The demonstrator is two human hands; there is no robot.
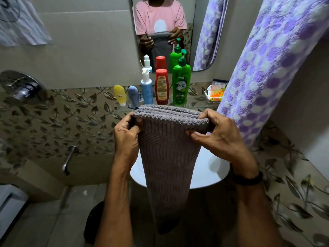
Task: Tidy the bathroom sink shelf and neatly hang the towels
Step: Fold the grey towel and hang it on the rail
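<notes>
A folded grey ribbed towel hangs down in front of me over the white sink. My left hand grips its top left corner and my right hand grips the top right corner, holding the folded edge level. Behind it the glass shelf carries a yellow tube, a grey-blue tube, a white-and-blue pump bottle, a red bottle and a green pump bottle, standing in a row. An orange packet lies at the shelf's right end.
A purple-and-white patterned towel hangs down at the right, close to my right hand. The mirror above the shelf reflects a person holding the towel. A shower valve and a spout are on the left wall. A pale cloth hangs top left.
</notes>
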